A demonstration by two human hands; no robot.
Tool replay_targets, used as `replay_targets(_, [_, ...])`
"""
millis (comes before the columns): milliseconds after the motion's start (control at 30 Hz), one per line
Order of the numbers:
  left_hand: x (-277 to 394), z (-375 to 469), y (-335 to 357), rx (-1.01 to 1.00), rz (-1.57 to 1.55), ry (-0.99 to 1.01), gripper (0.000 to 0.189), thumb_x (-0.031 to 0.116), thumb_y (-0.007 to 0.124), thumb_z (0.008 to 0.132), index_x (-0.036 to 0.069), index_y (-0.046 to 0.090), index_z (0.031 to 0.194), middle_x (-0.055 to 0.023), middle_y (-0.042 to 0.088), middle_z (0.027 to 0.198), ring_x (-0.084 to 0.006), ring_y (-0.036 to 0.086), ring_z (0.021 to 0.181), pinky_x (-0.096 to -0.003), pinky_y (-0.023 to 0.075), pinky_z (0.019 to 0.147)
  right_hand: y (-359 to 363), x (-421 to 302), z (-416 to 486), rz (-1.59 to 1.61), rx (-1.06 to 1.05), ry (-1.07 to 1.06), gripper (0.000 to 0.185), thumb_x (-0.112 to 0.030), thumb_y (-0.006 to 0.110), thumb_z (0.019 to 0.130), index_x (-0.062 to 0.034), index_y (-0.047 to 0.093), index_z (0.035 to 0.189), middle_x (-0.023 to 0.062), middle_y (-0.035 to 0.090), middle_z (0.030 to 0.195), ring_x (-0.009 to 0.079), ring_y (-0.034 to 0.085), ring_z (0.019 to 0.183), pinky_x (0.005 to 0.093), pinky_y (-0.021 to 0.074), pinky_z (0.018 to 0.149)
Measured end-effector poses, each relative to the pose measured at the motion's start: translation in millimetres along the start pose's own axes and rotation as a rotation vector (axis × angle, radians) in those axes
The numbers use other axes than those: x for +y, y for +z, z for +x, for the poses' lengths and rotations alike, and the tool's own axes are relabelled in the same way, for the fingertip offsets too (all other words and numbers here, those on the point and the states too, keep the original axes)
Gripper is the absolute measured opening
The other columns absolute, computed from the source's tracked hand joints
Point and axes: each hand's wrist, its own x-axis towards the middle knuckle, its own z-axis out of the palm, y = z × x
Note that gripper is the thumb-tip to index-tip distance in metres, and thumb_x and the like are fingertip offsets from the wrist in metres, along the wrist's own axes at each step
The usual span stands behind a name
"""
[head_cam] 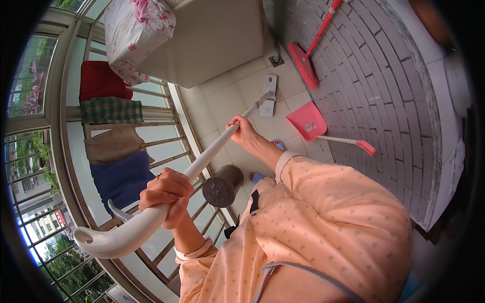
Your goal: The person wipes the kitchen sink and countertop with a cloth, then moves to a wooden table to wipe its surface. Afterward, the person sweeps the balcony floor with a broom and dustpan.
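Observation:
My left hand [166, 197] is wrapped around the upper part of a thick white mop handle [212, 153], close to its curved end with a hole. Farther down, my right hand [242, 130] grips the same handle. The handle slants away to a narrow flat white mop head [269, 85], which lies on the pale tiled floor [212, 110]. To the right of the mop head sits a pink dustpan [308, 121] with a white and pink handle. A pink broom [305, 64] with a red handle leans at the grey brick-patterned wall.
A large beige cabinet or appliance [212, 41] under a floral cloth [140, 41] stands ahead. Left are a metal railing with hanging cloths [117, 174] and windows. A dark brown cylindrical object [223, 185] stands near my feet in blue slippers [257, 176]. A pipe enters a floor drain [276, 60].

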Motion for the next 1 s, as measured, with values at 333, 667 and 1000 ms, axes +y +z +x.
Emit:
replay_targets(333, [-61,23,37,-0.143,-0.044,-0.053,0.015,-0.005,0.050,0.058,0.003,0.040,0.065,-0.0093,0.046,0.049,-0.0178,0.043,0.041,-0.0303,0.0373,0.047,13,-51,45,0.046,-0.241,-0.110,0.012,0.001,0.054,0.078,-0.0033,0.046,0.070,0.0040,0.048,0.059,0.0143,0.051,0.056,0.0287,0.0509,0.063])
replay_targets(667, [5,0,13,-0.346,-0.194,-0.061,0.015,-0.001,0.049,0.057,0.006,0.039,0.065,-0.0075,0.046,0.050,-0.0157,0.043,0.040,-0.0277,0.0362,0.044,-55,10,-35,0.156,-0.325,-0.180,0.008,-0.005,0.056,0.080,-0.0017,0.049,0.077,0.0077,0.054,0.068,0.0183,0.056,0.063,0.0319,0.0535,0.071])
replay_targets(1000, [-13,-22,9,0.162,-0.267,-0.157,0.014,0.006,0.052,0.076,0.007,0.038,0.071,-0.0045,0.041,0.049,-0.0103,0.033,0.041,-0.0255,0.0322,0.045,-221,-192,-134,-0.454,0.780,-0.707,0.037,-0.007,0.065,0.073,0.0025,0.044,0.102,0.0206,0.053,0.092,0.0295,0.058,0.073,0.0414,0.0542,0.061])
